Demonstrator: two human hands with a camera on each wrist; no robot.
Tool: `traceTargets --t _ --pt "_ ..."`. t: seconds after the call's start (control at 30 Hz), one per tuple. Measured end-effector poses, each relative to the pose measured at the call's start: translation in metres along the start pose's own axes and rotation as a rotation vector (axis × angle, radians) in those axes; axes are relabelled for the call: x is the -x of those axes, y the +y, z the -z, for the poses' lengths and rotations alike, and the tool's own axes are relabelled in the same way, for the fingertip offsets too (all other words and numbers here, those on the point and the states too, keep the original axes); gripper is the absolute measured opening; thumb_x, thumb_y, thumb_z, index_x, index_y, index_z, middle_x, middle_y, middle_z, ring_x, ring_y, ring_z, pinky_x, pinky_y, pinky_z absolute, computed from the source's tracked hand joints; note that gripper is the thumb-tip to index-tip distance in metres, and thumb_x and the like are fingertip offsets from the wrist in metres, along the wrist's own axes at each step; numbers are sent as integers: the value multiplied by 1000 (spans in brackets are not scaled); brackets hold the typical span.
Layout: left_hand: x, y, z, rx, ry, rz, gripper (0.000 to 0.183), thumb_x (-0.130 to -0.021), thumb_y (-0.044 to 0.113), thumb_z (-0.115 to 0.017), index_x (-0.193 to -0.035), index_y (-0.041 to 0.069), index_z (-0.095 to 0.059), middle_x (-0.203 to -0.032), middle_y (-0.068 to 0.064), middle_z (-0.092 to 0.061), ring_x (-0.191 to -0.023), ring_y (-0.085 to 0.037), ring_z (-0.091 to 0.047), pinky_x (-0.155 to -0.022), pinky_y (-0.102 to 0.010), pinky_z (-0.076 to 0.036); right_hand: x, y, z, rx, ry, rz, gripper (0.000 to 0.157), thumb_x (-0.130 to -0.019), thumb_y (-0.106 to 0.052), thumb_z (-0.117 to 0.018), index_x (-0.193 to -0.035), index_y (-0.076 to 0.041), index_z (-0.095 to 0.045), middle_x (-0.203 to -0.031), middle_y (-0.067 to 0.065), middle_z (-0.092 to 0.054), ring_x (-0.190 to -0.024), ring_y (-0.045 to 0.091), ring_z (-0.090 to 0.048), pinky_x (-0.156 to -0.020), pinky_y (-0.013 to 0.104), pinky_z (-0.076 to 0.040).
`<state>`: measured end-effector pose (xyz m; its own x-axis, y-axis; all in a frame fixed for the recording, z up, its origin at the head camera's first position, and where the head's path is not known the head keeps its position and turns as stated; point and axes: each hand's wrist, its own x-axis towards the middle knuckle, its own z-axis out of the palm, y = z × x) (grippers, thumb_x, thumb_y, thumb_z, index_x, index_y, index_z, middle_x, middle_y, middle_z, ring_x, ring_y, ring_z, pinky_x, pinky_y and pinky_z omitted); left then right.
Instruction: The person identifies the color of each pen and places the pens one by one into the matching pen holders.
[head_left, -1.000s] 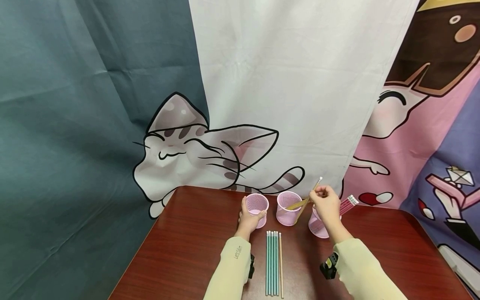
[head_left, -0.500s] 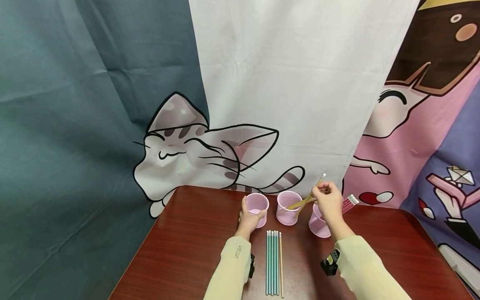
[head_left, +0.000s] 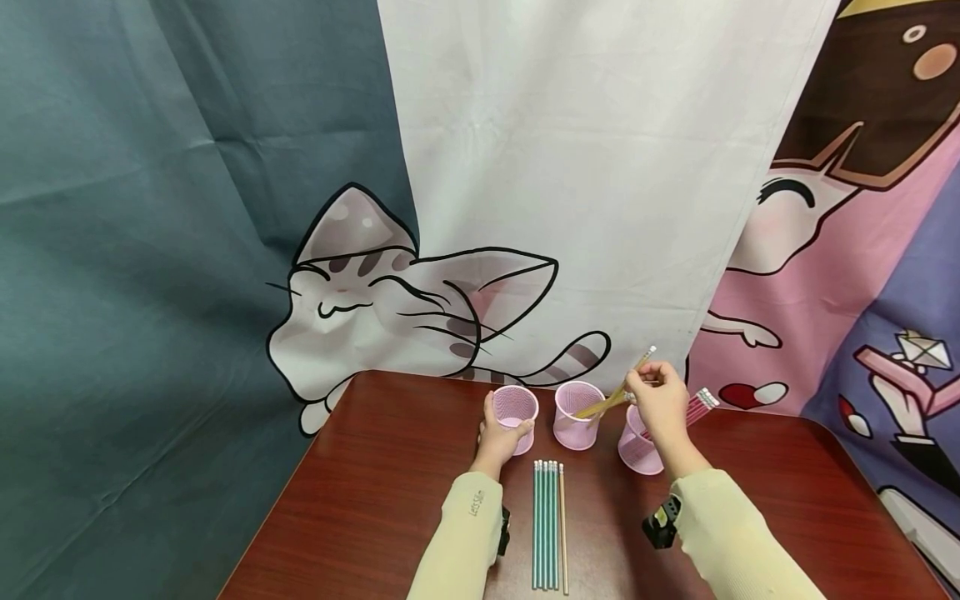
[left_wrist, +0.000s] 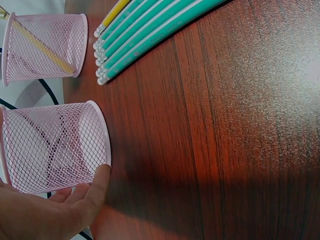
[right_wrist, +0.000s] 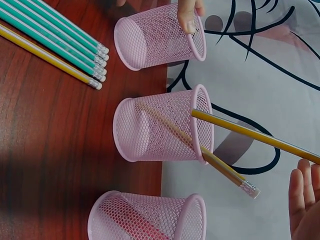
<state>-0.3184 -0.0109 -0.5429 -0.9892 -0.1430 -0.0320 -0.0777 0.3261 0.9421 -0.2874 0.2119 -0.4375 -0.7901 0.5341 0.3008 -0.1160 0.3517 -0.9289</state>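
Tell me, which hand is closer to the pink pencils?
Right. The right hand looks close beside the pink pencils, pinching a yellow pencil; the left hand is farther away, holding the leftmost cup.

Soft light, some glare

In the head view, diffuse light covers the backdrop (head_left: 570,125) and counter (head_left: 360,500); the edges look stretched. The left wrist view has white glare at upper right and dark shadow by the left hand (left_wrist: 55,212). Shade darkens the right wrist view's lower left.
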Motion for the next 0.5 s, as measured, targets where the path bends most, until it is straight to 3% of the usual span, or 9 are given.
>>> traceTargets --t 0.5 --pt "0 0 0 -2 2 0 96 -68 26 -82 -144 23 -23 -130 -31 -37 -116 -49 -38 -92 -59 -33 0 1 0 26 36 6 10 -76 -5 -63 -83 -1 -57 -68 -12 -52 -60 -4 -49 -53 10 -41"
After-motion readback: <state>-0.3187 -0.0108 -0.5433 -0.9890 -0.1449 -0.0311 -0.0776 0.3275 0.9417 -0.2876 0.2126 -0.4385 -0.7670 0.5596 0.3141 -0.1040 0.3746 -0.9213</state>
